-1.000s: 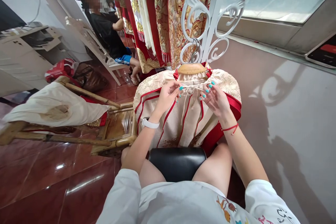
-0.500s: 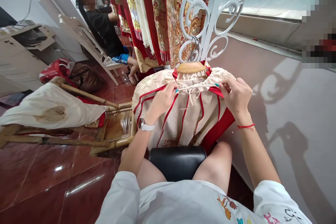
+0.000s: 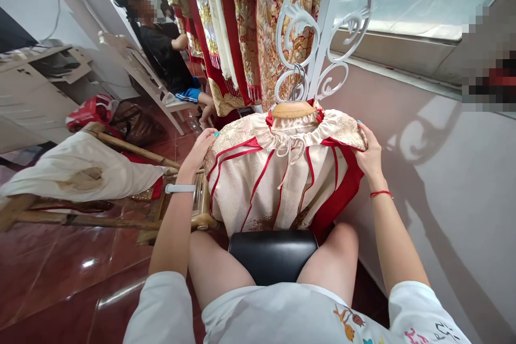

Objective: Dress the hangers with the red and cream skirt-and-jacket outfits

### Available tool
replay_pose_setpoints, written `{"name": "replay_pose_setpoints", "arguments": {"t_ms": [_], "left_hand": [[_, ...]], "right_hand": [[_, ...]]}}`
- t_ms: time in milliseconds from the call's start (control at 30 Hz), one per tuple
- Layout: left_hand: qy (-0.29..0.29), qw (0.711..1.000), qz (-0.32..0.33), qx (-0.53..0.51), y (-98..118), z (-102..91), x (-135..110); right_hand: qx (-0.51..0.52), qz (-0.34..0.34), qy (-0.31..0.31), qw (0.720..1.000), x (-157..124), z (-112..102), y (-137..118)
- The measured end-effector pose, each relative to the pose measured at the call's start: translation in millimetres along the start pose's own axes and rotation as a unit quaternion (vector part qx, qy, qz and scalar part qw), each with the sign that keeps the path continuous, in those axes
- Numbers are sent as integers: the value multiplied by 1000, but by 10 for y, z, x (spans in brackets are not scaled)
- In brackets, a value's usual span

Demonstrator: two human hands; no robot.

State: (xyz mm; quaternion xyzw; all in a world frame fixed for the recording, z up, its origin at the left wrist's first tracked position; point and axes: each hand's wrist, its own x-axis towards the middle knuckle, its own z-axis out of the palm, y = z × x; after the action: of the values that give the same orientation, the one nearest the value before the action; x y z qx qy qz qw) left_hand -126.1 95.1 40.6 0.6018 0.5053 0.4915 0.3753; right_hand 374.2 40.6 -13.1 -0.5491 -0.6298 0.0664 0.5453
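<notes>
Two hands on the cream-and-red robe (image 3: 278,188), one per shoulder. Loose, open left hand (image 3: 202,144), fingertips just resting on the shoulder edge, nothing pinched. Cupped right hand (image 3: 368,151) round the other shoulder, thumb on top, fingers tucked behind the cloth, so can't tell how tight the grip is. Robe hanging on a wooden hanger (image 3: 293,109) hooked to the white scrollwork stand (image 3: 318,43), just past the black stool (image 3: 273,255). Looks pretty far along tbh: neck cord (image 3: 291,146) already gathered and tied in a bow, collar sitting even. Probably only squaring the shoulders and smoothing the front folds left. Another person (image 3: 163,56) seated further back, not involved.
</notes>
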Motion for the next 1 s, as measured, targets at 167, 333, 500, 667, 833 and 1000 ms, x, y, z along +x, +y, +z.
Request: {"name": "replay_pose_setpoints", "arguments": {"t_ms": [167,333,500,667,833,1000], "left_hand": [[-52,996,-47,-48,-152,66,-62],[-84,996,-20,-6,41,-36,-62],[60,980,79,175,474,-67,-222],[316,887,198,273,298,253,-533],[342,862,215,306,-198,525,-718],[233,844,304,375,-138,567,-643]], "right_hand": [[49,23,-12,998,237,-44,46],[71,93,-91,989,518,-329,0],[79,197,-237,948,628,-590,-108],[124,211,-213,946,473,-291,-45],[43,102,-137,984,267,-33,50],[-162,-31,-121,979,107,-86,-181]]}}
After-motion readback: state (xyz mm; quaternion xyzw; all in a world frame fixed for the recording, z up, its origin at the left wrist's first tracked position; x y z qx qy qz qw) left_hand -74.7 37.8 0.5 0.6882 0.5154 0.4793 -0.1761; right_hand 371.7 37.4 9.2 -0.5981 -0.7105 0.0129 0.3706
